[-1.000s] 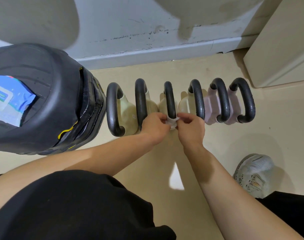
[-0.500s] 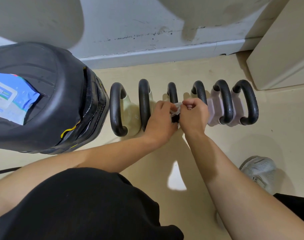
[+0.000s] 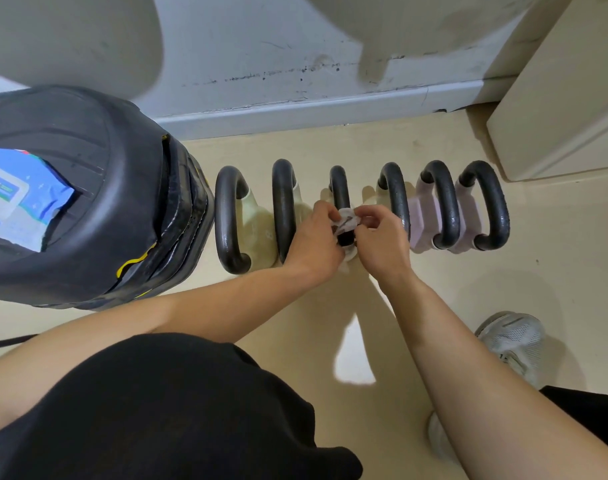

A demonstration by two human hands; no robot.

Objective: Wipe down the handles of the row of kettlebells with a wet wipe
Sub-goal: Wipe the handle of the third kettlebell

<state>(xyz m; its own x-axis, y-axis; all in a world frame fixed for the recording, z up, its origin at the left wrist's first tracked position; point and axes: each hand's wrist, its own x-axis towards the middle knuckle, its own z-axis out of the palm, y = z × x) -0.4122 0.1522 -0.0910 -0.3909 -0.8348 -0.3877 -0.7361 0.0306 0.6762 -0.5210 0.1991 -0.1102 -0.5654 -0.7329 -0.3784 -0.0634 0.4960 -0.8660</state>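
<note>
On floor, by wall: six kettlebells [image 3: 430,216] in row.
Wet wipe [image 3: 347,220]: wrapped round third handle [image 3: 340,192] from my left.
Hands: my left hand [image 3: 316,239] and right hand [image 3: 382,240] both pinching wipe.

Both forearms bare, reaching forward and down, converging at centre. Left hand [image 3: 314,239] knuckles up, fingers curled, pinching wet wipe [image 3: 347,220] from left. Right hand [image 3: 382,237] mirrors it, thumb and fingers pinched on same wipe from right. Hands nearly touching.
</note>
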